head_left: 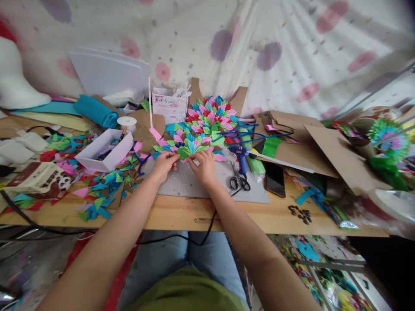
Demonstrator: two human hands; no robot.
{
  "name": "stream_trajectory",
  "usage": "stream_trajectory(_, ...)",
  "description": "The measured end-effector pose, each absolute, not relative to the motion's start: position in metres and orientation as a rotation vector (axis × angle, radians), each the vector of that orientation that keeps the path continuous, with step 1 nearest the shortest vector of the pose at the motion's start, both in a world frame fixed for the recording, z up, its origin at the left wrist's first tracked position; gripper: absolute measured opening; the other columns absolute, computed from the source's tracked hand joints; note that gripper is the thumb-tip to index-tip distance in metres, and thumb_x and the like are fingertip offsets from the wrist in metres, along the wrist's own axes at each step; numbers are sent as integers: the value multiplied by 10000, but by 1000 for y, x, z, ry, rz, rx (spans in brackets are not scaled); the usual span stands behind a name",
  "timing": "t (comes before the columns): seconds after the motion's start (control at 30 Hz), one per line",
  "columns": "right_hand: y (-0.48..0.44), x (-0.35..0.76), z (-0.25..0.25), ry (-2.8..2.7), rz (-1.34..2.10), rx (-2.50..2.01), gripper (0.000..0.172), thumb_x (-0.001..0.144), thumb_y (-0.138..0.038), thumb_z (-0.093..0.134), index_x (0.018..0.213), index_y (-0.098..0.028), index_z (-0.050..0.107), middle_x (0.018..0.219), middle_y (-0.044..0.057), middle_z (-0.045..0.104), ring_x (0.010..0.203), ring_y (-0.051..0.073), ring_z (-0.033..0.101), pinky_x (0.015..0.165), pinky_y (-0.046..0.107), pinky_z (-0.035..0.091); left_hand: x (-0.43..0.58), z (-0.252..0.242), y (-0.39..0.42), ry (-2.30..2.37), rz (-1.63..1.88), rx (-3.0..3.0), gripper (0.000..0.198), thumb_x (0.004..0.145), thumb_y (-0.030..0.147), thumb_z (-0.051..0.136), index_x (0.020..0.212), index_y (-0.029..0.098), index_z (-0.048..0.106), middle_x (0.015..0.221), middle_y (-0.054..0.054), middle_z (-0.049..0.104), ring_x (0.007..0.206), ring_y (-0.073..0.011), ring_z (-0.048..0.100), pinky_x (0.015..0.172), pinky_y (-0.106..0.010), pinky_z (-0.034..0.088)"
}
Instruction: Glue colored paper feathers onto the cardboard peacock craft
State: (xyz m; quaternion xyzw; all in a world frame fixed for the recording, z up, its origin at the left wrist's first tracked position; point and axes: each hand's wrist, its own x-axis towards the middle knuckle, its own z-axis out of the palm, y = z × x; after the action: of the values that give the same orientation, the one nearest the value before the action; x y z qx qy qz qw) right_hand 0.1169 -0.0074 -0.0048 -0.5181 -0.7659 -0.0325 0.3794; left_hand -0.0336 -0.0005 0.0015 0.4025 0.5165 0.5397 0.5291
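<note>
My left hand is closed in a pinch at the left edge of a small green paper piece. From the other side my right hand comes to the same piece, thumb and fingers closed at its lower right edge. Right behind the hands lies a layered paper decoration with green, pink and blue pleated petals. More petals in red, pink, green and blue rise behind it in a rounded cluster. A grey cutting mat lies beneath my hands.
A blue glue gun, scissors and a phone lie to the right. Cardboard sheets lean beyond them. To the left are a white box and colourful paper scraps. A black cord crosses the table edge.
</note>
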Motion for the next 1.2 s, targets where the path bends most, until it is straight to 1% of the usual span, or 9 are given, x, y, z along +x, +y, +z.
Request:
stream_trajectory(0.23,-4,115,-2,-1995,80,-1265,202,885,-296,506,843,-243,696,896,39,683,917,216,518,828,360,357,-31,2,-2,1248,1285,988,137,621,196,695,587,159,568,539,39,501,419,-48,412,378,-181,319)
stream_trajectory(0.4,-4,117,-1,-1929,81,-1302,263,874,-376,512,724,-214,656,788,49,663,837,209,526,796,356,377,-31,3,-3,1251,1286,998,130,621,204,688,589,163,569,525,40,488,421,-51,412,378,-179,319)
stream_trajectory(0.53,-3,126,-1,-1824,80,-1358,308,867,-386,507,634,-205,597,695,49,627,766,199,527,744,341,400,-33,1,-1,1245,1303,1002,136,618,224,684,599,168,563,515,41,490,427,-57,417,382,-178,322)
stream_trajectory(0.6,-3,132,-2,-1793,153,-1371,245,845,-346,533,661,-198,600,715,47,630,748,185,540,720,323,417,-34,1,-1,1250,1323,988,130,616,224,681,611,167,565,515,42,495,426,-60,419,383,-182,323)
stream_trajectory(0.67,-4,135,-4,-1780,305,-1355,113,810,-274,560,812,-187,631,836,52,660,735,160,567,687,296,438,-34,2,-1,1254,1348,973,122,620,218,675,619,164,565,511,44,494,427,-62,421,386,-183,327)
stream_trajectory(0.73,-6,136,-5,-1768,458,-1351,155,787,-247,570,916,-191,636,900,48,677,725,144,596,655,272,450,-34,4,-1,1251,1361,968,118,626,211,668,616,163,561,496,48,480,427,-62,417,390,-182,329)
stream_trajectory(0.87,-11,128,-5,-1819,505,-1375,142,795,-319,571,806,-211,662,758,15,688,695,148,616,637,263,448,-34,6,-2,1237,1354,980,130,626,214,678,618,163,559,498,48,479,426,-60,411,394,-185,327)
stream_trajectory(0.93,-12,123,-4,-1854,467,-1373,144,784,-330,589,811,-210,665,754,17,688,693,150,615,630,263,446,-33,5,-2,1236,1355,984,135,626,218,684,621,165,560,505,46,485,427,-62,412,396,-189,327)
stream_trajectory(1.2,-15,117,0,-1898,386,-1396,93,767,-225,572,763,-209,664,728,18,681,689,161,602,629,274,427,-32,4,-2,1242,1353,997,120,639,210,673,615,172,562,497,42,483,428,-69,412,392,-192,331)
